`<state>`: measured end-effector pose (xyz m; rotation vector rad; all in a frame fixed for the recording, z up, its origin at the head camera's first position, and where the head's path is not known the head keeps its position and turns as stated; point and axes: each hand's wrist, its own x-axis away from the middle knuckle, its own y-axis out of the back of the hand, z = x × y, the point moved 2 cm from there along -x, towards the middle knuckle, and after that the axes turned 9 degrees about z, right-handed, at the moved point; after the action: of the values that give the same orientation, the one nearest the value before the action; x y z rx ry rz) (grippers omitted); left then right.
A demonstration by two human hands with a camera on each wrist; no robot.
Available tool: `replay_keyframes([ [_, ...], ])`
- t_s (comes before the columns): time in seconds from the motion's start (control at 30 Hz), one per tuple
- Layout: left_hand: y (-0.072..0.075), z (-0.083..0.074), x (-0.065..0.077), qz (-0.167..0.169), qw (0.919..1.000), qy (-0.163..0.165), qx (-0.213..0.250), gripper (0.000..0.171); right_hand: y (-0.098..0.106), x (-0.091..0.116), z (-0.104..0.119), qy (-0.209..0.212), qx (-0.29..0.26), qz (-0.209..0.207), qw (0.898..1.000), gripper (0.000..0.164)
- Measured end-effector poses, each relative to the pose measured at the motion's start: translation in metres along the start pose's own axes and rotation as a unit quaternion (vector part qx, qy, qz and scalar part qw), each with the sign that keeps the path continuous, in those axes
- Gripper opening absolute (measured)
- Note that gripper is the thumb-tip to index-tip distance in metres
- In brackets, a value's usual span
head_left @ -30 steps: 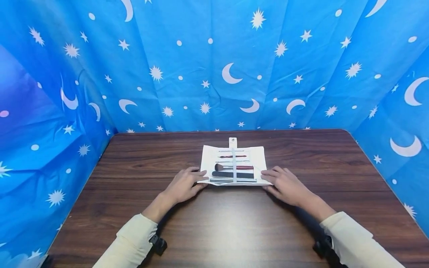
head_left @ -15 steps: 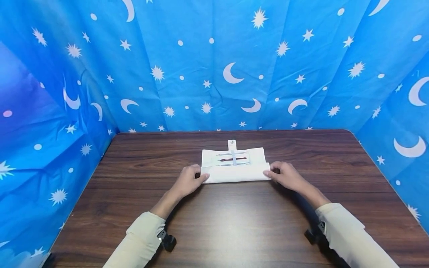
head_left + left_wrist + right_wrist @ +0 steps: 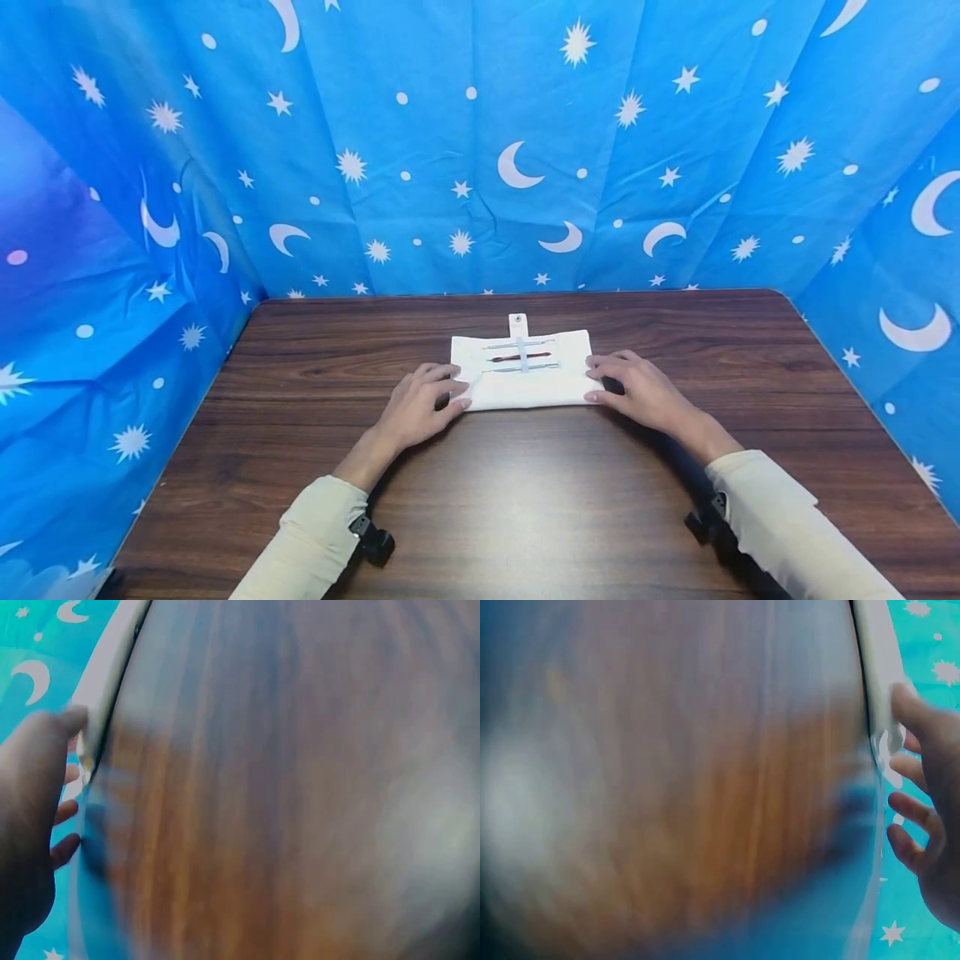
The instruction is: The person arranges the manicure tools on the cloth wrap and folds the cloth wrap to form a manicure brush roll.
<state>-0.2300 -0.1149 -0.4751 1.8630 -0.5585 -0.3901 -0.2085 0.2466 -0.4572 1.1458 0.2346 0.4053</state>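
A white tool roll point(image 3: 525, 392) lies on the table with its near part folded over into a flat white band. Beyond the fold, a thin dark-red tool point(image 3: 507, 358) sits between slim silvery tools point(image 3: 504, 346) under a pale elastic strap point(image 3: 523, 353). My left hand point(image 3: 416, 410) rests on the roll's left end, thumb at the near edge, fingers spread on top. At the right end my right hand point(image 3: 647, 400) touches it the same way. Both wrist views show the roll's near edge point(image 3: 109, 675) by the thumb. The fold hides the lower tools.
A tab with a metal snap point(image 3: 518, 322) sticks out from the roll's far edge. The brown wooden table point(image 3: 517, 500) extends around it. Blue cloth point(image 3: 435, 133) with moons and stars hangs behind the table and at both sides.
The roll's near flap has folded away from me, covering the makeup brush and the black file. Both hands held the fold's ends half a second ago; now their fingers spread on top.
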Motion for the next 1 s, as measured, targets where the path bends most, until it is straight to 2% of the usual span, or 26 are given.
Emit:
replay_keyframes([
  [0.17, -0.002, 0.009, 0.0, 0.056, 0.9983, -0.016, 0.005, 0.058, -0.001, 0.0, -0.003, 0.011, 0.012, 0.055, 0.998, 0.055],
  [0.33, -0.004, 0.015, -0.002, 0.062, 0.9977, -0.018, 0.018, 0.054, 0.0, -0.002, -0.006, 0.019, 0.009, 0.057, 0.998, 0.045],
  [0.6, 0.0, 0.016, -0.005, 0.026, 0.9993, -0.014, 0.022, 0.035, -0.002, -0.003, -0.008, 0.014, -0.023, 0.051, 0.998, 0.037],
  [0.77, 0.002, 0.012, -0.005, 0.0, 0.9958, 0.013, 0.091, 0.027, 0.001, -0.002, -0.009, 0.007, -0.079, 0.026, 0.996, 0.04],
  [0.87, 0.002, 0.01, -0.006, -0.023, 0.9905, 0.035, 0.131, 0.028, 0.003, -0.003, -0.009, -0.008, -0.121, 0.009, 0.993, 0.024],
  [1.0, 0.001, 0.006, -0.009, -0.046, 0.987, 0.062, 0.141, 0.042, 0.004, -0.01, -0.007, -0.034, -0.136, 0.002, 0.99, 0.038],
])
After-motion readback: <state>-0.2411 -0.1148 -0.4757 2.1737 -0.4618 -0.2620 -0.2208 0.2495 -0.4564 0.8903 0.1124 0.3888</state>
